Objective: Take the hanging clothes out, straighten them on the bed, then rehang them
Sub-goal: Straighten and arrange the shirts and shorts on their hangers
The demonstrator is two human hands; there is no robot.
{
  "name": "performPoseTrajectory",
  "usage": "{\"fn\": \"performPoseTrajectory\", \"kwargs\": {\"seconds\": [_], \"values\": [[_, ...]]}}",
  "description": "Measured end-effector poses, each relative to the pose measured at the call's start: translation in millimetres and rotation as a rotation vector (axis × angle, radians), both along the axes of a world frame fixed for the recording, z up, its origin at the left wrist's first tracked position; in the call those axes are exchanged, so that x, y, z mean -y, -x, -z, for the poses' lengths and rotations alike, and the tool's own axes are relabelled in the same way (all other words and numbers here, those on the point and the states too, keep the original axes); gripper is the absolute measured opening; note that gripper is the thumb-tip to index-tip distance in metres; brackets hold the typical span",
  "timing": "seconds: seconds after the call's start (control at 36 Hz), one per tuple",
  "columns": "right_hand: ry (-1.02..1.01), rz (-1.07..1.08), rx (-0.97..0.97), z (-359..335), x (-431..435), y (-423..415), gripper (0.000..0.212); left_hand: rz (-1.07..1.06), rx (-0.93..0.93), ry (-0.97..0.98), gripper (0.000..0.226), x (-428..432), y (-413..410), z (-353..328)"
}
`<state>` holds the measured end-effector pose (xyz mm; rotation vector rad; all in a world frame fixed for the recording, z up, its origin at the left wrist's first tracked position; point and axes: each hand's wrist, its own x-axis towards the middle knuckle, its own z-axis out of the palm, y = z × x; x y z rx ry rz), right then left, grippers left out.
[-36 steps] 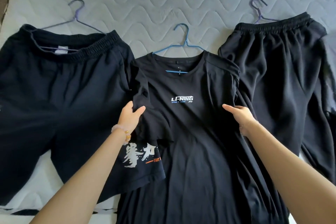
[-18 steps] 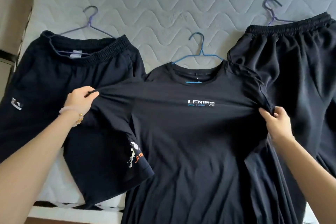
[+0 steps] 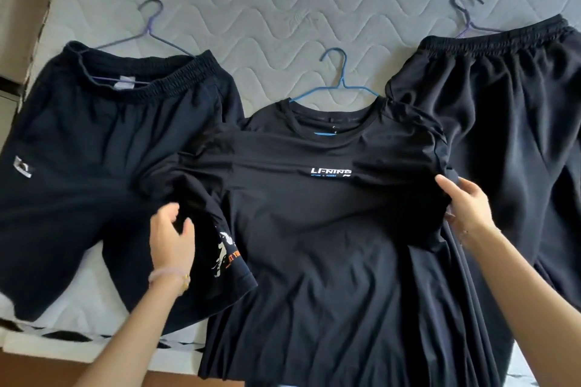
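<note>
A black T-shirt [image 3: 330,245] with a white chest logo lies in the middle of the bed on a blue hanger [image 3: 341,85]. My left hand [image 3: 171,239] is at its left sleeve, the one with the white and orange print, with bunched fabric between thumb and fingers. My right hand [image 3: 468,210] grips the shirt's right sleeve edge. Dark shorts [image 3: 103,173] on a purple hanger [image 3: 147,31] lie at the left. A second dark pair of bottoms [image 3: 509,141] lies at the right on another purple hanger [image 3: 468,16].
All three garments rest on a grey quilted mattress [image 3: 283,9]. The bed's near edge [image 3: 78,352] runs along the bottom left, with brown floor below it. A beige surface [image 3: 19,9] borders the mattress at the far left.
My left hand has come in and down from its stretched-out position, and the left sleeve has gone slack. My right hand stays at the right sleeve. The view has shifted slightly.
</note>
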<state>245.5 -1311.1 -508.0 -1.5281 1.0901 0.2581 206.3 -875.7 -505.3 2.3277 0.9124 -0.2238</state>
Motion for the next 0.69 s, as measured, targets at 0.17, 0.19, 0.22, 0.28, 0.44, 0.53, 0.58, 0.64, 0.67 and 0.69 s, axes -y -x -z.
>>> {"fn": "performPoseTrajectory", "kwargs": {"seconds": [0.17,0.19,0.22,0.28,0.44,0.53,0.58,0.64,0.67,0.69], "values": [[0.653,-0.381,0.132,-14,-46,30,0.026,-0.271,-0.265,-0.079,0.044,-33,84,20],[0.544,-0.417,0.155,-18,-67,36,0.021,-0.325,-0.317,-0.106,0.050,-40,94,21],[0.429,-0.458,0.152,-21,-90,45,0.016,-0.376,-0.365,-0.106,0.055,-49,103,24],[0.252,-0.581,0.089,-20,-137,64,0.013,-0.458,-0.451,-0.069,0.063,-68,119,31],[-0.126,-0.735,-0.191,-4,-252,100,0.043,-0.469,-0.389,0.132,0.046,-92,136,32],[-0.141,-0.671,-0.229,6,-278,103,0.035,-0.460,-0.347,0.319,0.037,-96,134,27],[-0.055,-0.681,-0.242,14,-286,104,0.026,-0.434,-0.342,0.357,0.034,-103,135,23],[-0.020,-0.665,-0.254,19,-290,104,0.024,-0.430,-0.309,0.396,0.030,-112,138,15],[-0.031,-0.649,-0.251,20,-291,105,0.024,-0.434,-0.289,0.408,0.030,-118,141,11],[-0.052,-0.634,-0.245,20,-293,107,0.022,-0.440,-0.260,0.408,0.032,-124,142,5]]}}
